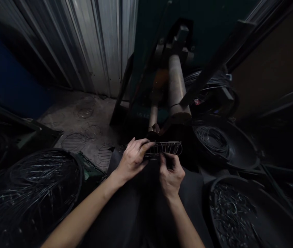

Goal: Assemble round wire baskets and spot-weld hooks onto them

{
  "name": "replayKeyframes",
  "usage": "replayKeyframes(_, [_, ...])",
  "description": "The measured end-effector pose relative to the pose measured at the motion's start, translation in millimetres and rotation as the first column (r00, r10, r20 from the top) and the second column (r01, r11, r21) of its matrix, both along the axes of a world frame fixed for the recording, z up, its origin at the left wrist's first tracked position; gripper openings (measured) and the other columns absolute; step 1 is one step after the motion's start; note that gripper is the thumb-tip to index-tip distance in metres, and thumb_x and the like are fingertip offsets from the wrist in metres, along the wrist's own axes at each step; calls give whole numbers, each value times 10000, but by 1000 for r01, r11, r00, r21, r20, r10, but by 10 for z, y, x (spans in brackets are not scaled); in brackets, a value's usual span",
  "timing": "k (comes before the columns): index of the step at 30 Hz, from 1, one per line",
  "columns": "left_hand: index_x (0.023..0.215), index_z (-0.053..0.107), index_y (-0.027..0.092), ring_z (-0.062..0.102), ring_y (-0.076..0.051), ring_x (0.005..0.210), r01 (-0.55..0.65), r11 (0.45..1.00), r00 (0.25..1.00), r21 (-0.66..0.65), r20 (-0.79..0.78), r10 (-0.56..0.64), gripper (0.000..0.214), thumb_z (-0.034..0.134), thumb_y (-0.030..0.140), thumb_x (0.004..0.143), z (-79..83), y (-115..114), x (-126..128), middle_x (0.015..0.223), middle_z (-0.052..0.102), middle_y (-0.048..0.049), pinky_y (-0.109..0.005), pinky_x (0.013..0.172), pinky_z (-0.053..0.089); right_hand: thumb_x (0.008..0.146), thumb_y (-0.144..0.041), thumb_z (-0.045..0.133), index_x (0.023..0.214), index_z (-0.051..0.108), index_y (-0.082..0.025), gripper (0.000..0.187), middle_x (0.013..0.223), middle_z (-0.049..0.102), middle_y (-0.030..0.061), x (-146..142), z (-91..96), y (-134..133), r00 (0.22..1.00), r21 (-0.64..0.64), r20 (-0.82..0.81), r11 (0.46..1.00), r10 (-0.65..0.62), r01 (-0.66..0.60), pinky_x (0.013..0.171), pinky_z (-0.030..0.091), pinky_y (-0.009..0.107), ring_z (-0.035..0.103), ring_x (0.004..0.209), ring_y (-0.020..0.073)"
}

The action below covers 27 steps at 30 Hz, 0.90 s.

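Observation:
Between my two hands is a small wire rack (173, 147), a frame of thin metal wires, lying just below the machine's electrode arms. My left hand (135, 156) grips its left part, fingers over the top wires and thumb below. At the rack's lower front edge, my right hand (171, 170) has thumb and fingers pinched together. Whether a small piece sits in that pinch is too dark to tell. The thick metal arm (177, 82) and a thinner rod (153, 115) of the machine end just beyond the rack.
A tub of wire grids (43, 168) stands at left. On the right are a basin with wire rings (213, 141) and a basin of small metal pieces (232, 210). Round wire grids (85, 113) lie on the floor. A corrugated metal wall (92, 44) rises behind.

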State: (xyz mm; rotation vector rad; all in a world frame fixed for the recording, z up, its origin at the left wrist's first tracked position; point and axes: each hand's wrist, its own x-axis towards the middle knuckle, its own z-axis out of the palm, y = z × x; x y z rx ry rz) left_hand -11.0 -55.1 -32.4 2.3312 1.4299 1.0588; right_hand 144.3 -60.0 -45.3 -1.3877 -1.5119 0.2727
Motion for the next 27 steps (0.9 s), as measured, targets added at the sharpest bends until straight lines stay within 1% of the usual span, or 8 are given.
replayKeyframes(4, [1294, 381, 221, 504, -216, 1178, -11, 999, 1000, 39, -5, 12, 604, 599, 104, 742, -4, 98, 18, 1227, 529, -88, -490, 1085, 319, 855, -273, 581, 814, 615, -172, 115, 730, 653, 8, -32, -16, 95, 999, 70, 14, 997, -36, 35, 642, 473, 212, 612, 650, 116])
replayKeyframes(8, [1291, 377, 227, 507, -221, 1173, -15, 999, 1000, 51, 14, 14, 614, 610, 102, 737, 0, 151, 14, 1230, 529, -86, -498, 1078, 327, 855, -271, 587, 824, 612, -164, 114, 740, 658, 17, -50, -33, 167, 998, 108, 27, 993, -50, 46, 659, 476, 211, 622, 669, 119])
replayKeyframes(17, [1283, 382, 224, 522, -225, 1157, -24, 998, 999, 50, 32, 23, 616, 614, 92, 727, -33, 239, 1, 1213, 536, -89, -509, 1065, 339, 863, -292, 575, 824, 611, -162, 140, 735, 659, 22, -72, -70, 265, 996, 126, 55, 990, -68, 60, 649, 479, 212, 625, 659, 122])
replayKeyframes(21, [1288, 384, 225, 530, -223, 1145, -29, 998, 999, 55, 28, 28, 612, 602, 92, 732, -20, 248, -5, 1207, 537, -87, -516, 1060, 343, 865, -304, 569, 825, 611, -164, 151, 731, 659, 24, -79, -81, 291, 996, 139, 56, 989, -64, 56, 642, 484, 219, 627, 652, 126])
replayKeyframes(25, [1278, 413, 214, 537, -220, 1135, -41, 996, 999, 76, -17, 42, 582, 598, 92, 739, -10, 254, -23, 1201, 545, -86, -512, 1066, 333, 872, -320, 546, 823, 612, -166, 174, 739, 663, 29, -89, -94, 291, 998, 136, 49, 990, -44, 37, 656, 493, 234, 632, 672, 134])
replayKeyframes(27, [1275, 423, 217, 537, -216, 1131, -46, 994, 997, 101, -53, 52, 570, 598, 97, 746, -21, 271, -31, 1198, 551, -82, -499, 1069, 328, 879, -332, 522, 831, 609, -163, 196, 751, 663, 37, -99, -103, 290, 999, 106, 31, 994, -40, 37, 675, 500, 256, 634, 698, 144])
